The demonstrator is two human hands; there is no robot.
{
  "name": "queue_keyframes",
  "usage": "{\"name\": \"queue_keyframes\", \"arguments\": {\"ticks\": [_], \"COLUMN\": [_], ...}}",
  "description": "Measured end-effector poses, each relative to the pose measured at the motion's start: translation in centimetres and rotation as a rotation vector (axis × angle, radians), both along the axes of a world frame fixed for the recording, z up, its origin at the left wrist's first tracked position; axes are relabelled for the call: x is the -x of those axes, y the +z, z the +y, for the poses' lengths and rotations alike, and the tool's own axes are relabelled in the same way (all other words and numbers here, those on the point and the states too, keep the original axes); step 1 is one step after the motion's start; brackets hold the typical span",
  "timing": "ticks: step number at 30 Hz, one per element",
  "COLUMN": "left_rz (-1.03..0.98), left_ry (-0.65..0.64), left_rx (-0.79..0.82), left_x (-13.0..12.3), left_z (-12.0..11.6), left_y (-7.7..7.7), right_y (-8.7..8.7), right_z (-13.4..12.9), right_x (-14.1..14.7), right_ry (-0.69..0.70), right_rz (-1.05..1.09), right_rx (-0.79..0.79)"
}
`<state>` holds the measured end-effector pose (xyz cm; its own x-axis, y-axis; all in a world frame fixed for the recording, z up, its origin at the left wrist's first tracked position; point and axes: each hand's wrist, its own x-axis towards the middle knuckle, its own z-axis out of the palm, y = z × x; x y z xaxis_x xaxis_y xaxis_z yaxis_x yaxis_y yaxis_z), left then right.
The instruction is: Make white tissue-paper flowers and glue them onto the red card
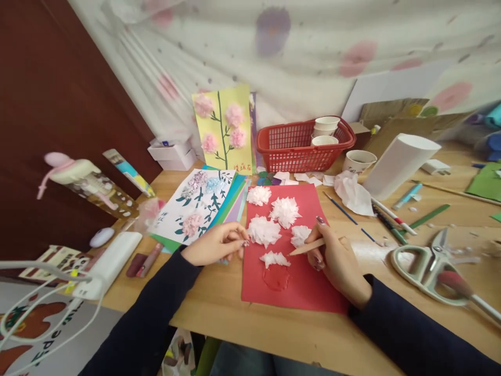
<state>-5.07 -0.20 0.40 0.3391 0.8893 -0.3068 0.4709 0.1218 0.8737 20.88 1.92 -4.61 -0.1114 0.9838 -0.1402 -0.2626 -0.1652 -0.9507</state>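
Note:
A red sheet of paper (297,287) lies on the table in front of me, with several ruffled white paper flowers (285,211) on it. Below them, a smaller white paper tuft (275,259) borders a ring of wet-looking, clear glue (276,278). My right hand (326,250) is closed round a pale wooden stick (307,247), whose pointed tip is just right of that tuft. At the sheet's left edge is my left hand (221,243), thumb and fingers pressed together. Anything between those fingertips is too small to make out.
Flower pictures on white paper (172,211) and yellow card (213,120) are at the left and back. Behind the red sheet stands a red basket (282,149) with paper cups. Scissors (426,266), a paper roll (399,164) and brushes (340,207) are on the right; a power strip (113,263) lies left.

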Motion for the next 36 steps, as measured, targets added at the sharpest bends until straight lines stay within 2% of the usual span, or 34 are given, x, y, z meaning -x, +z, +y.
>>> {"name": "queue_keyframes", "arguments": {"ticks": [3,6,8,12,15,18,21,23,28,31,33,36], "left_rz": [0.283,0.641,0.772,0.902,0.974,0.851,0.510,0.280,-0.048,-0.104,-0.103,-0.058], "left_ry": [0.246,0.468,0.461,0.347,0.410,0.562,0.710,0.727,0.546,0.400,0.331,0.281], "left_rx": [-0.189,-0.522,-0.592,-0.558,-0.582,-0.640,-0.582,-0.490,-0.410,-0.364,-0.386,-0.466], "left_x": [3.2,6.4,7.6,8.0,7.7,7.5,6.4,4.6,-2.3,-5.8,-7.2,-7.9], "left_z": [0.2,1.3,2.4,4.5,5.2,5.0,3.9,2.8,0.1,-1.1,-1.8,-2.8], "left_y": [1.9,2.9,2.5,0.2,-1.0,-1.0,-0.3,0.1,0.6,0.2,-0.4,-1.5], "right_y": [0.0,0.2,0.3,0.6,0.7,0.7,0.6,0.6,1.0,1.0,0.9,0.6], "right_z": [-0.1,-0.3,-0.4,-0.3,-0.1,-0.1,-0.1,-0.2,-0.8,-1.7,-2.3,-3.2], "right_x": [0.0,0.2,0.2,0.2,0.3,0.3,0.3,0.3,0.1,-0.4,-1.0,-1.7], "right_ry": [0.029,0.066,0.069,0.061,0.054,0.043,0.046,0.036,-0.058,-0.103,-0.095,-0.028], "right_rz": [-0.046,-0.120,-0.137,-0.109,-0.068,-0.066,-0.065,-0.054,-0.062,-0.106,-0.150,-0.221], "right_rx": [-0.010,-0.044,-0.055,-0.043,-0.042,-0.041,-0.042,-0.040,-0.058,-0.143,-0.221,-0.348]}}
